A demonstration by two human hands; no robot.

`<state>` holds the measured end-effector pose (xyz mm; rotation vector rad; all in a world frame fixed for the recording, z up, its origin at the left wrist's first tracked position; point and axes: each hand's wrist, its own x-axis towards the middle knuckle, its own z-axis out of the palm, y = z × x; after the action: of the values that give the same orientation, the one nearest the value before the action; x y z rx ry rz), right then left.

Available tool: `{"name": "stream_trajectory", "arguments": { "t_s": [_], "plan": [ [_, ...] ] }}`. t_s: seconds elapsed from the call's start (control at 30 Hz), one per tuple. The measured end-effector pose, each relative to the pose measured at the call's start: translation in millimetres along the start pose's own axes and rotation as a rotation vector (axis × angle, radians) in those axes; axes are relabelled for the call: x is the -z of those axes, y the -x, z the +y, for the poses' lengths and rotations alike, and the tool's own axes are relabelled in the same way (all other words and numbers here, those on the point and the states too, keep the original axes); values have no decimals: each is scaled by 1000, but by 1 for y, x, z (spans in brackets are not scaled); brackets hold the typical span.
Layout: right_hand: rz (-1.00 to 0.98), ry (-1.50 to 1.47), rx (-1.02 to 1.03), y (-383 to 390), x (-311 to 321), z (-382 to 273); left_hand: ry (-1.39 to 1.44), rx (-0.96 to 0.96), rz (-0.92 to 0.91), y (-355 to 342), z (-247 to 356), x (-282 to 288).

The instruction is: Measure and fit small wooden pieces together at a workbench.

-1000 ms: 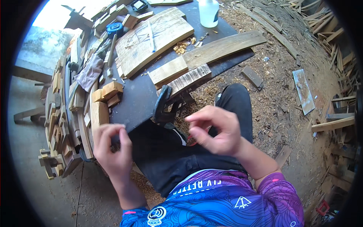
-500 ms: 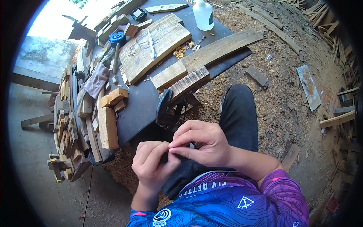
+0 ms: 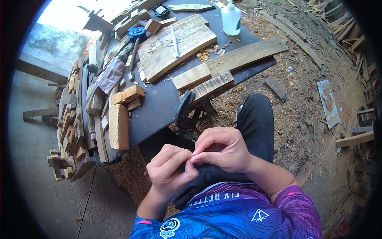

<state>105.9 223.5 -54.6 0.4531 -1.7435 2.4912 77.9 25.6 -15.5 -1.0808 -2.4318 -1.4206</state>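
Note:
My left hand (image 3: 169, 171) and my right hand (image 3: 219, 153) meet fingertip to fingertip above my lap, both closed in a pinch; whatever is between them, if anything, is too small to make out. Just beyond them at the dark table's (image 3: 153, 113) near edge is a black clamp (image 3: 184, 107) beside a striped wood block (image 3: 211, 85). Behind that lie a long board (image 3: 250, 55) and a thick square board (image 3: 175, 46) with pencil lines and a pen (image 3: 174, 44) on it.
Wood offcuts (image 3: 71, 123) crowd the table's left side, with a cloth (image 3: 109, 75), a blue tape measure (image 3: 136, 34) and small blocks (image 3: 127, 95). A white bottle (image 3: 230, 20) stands at the back right. Scrap wood (image 3: 346, 28) and shavings lie on the ground to the right.
A second ago my hands were apart with curled fingers. They came together at the fingertips by half a second ago and have since shifted slightly right, still pinched.

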Motion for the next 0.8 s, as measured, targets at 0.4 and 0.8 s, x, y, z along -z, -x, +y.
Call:
{"name": "stream_trajectory", "arguments": {
  "t_s": [0.4, 0.8],
  "plan": [
    [-87, -344, -229, 0, 11, 6, 187, 110, -15, 1, -3, -5],
    [67, 461, 148, -3, -2, 1, 240, 278, 140, -1, -1, -7]
  ]
}}
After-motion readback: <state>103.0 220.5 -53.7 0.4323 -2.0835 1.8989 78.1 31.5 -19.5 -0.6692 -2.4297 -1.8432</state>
